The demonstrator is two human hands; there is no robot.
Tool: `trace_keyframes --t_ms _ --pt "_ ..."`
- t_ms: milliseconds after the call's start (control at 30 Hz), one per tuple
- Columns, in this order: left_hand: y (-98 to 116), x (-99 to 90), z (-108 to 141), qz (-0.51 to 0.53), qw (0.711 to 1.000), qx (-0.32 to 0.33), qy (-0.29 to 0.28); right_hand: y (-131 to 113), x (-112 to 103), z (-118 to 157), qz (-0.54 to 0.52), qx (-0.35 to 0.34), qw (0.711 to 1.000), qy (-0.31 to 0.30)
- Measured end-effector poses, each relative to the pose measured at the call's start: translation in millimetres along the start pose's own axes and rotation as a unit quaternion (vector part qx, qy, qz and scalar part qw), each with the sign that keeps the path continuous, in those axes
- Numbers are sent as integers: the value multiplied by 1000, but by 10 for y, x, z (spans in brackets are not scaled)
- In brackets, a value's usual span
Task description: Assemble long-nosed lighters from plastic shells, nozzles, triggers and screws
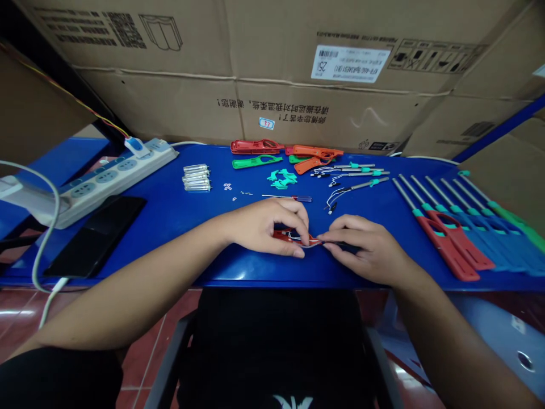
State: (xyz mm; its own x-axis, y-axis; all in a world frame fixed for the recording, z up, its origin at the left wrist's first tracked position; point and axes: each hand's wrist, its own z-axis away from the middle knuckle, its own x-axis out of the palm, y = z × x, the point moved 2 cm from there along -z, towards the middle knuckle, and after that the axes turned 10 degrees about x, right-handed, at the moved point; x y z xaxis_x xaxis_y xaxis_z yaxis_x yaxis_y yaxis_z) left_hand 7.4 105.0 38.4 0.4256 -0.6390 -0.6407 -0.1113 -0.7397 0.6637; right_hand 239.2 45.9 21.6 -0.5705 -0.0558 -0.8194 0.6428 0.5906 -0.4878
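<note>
While the left hand (pixel 272 224) grasps a red casing (pixel 281 235), the right hand (pixel 370 250) pinches a thin dark piece (pixel 349 247) beside it.

Red casing (pixel 283 234): near the table's (pixel 255 275) front edge, partly hidden under the left hand (pixel 270 227).
Dark piece (pixel 349 247): mostly covered by the right hand (pixel 370 250), its kind untellable.
Pale bits (pixel 227 186): nearer the table's back edge, too small to identify.
Green handle (pixel 524 226): toward the table's right edge, cut off by the frame.
</note>
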Motion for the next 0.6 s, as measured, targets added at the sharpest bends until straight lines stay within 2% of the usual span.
trace_keyframes --t_ms 100,267,433,600 --pt "41 20 -12 14 999 12 -37 -6 -6 19 23 -18 1000 7" --pt "-36 39 -18 -80 996 -2 -24 35 15 28 79 -58 995 19" --pt "-146 89 -5 -137 987 0 -83 90 90 43 107 -67 992 -1" --pt "-121 77 -8 -177 982 -8 -64 139 163 56 123 -59 990 -29"
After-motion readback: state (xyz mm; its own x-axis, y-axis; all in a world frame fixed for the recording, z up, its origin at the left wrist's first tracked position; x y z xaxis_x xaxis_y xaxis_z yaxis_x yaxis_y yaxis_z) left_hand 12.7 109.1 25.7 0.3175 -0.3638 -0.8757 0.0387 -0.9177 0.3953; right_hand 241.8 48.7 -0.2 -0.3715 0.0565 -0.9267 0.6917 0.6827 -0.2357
